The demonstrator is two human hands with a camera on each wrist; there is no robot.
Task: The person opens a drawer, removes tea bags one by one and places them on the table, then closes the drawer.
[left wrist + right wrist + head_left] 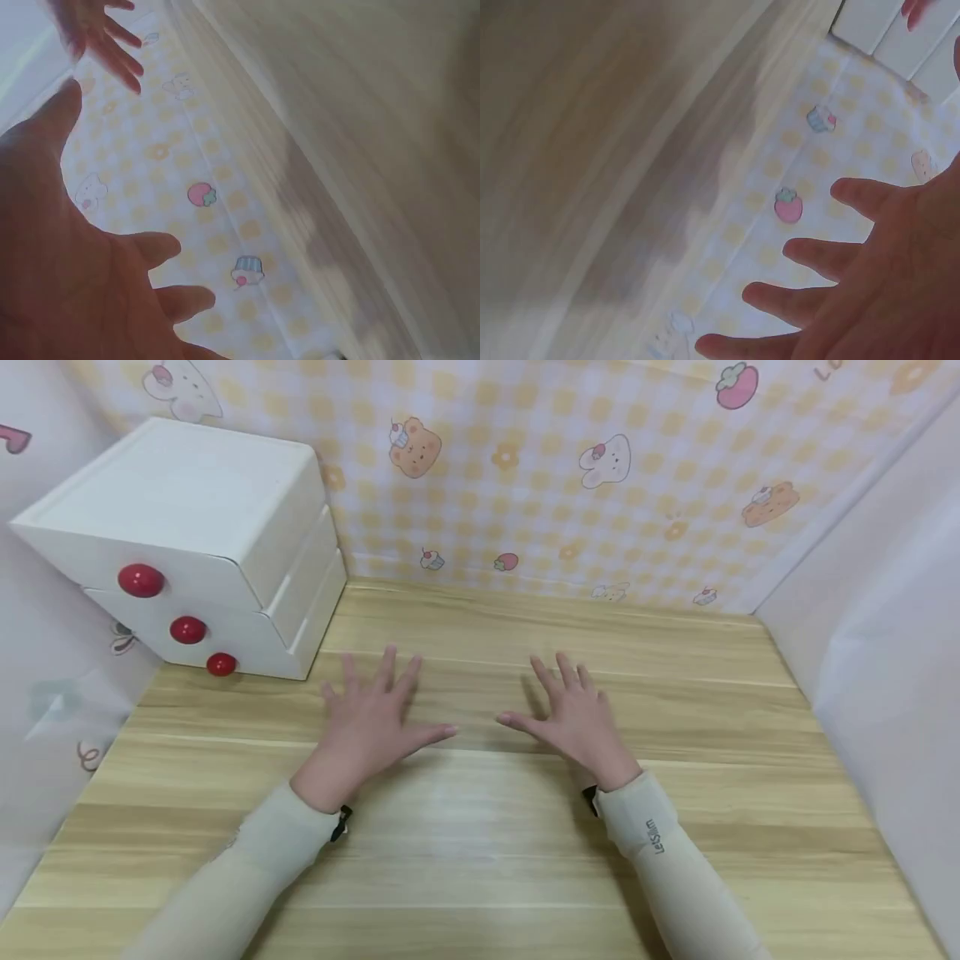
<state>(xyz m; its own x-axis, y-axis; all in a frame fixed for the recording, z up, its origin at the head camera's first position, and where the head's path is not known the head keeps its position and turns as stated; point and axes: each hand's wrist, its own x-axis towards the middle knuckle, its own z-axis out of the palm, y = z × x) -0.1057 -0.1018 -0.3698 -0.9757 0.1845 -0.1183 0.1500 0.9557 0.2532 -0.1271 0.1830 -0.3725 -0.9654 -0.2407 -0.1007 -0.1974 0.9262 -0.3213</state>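
Note:
My left hand (365, 727) is held over the wooden table (465, 843) with its fingers spread and nothing in it. To its upper left stands a white drawer box (187, 485), the thing nearest to that hand. Across a gap, my right hand (577, 718) is likewise spread above the tabletop, holding nothing. Both thumbs point inward, towards each other. In the left wrist view the left palm (67, 277) faces the patterned cloth, and the right hand (97, 37) shows at the top. The right wrist view has the right hand's spread fingers (825, 259).
Red round knobs (141, 581) mark the fronts of the box's three stacked drawers. A yellow checked cloth (525, 468) with cartoon prints hangs behind the table. Pale cloth walls (885, 635) close in the left and right sides.

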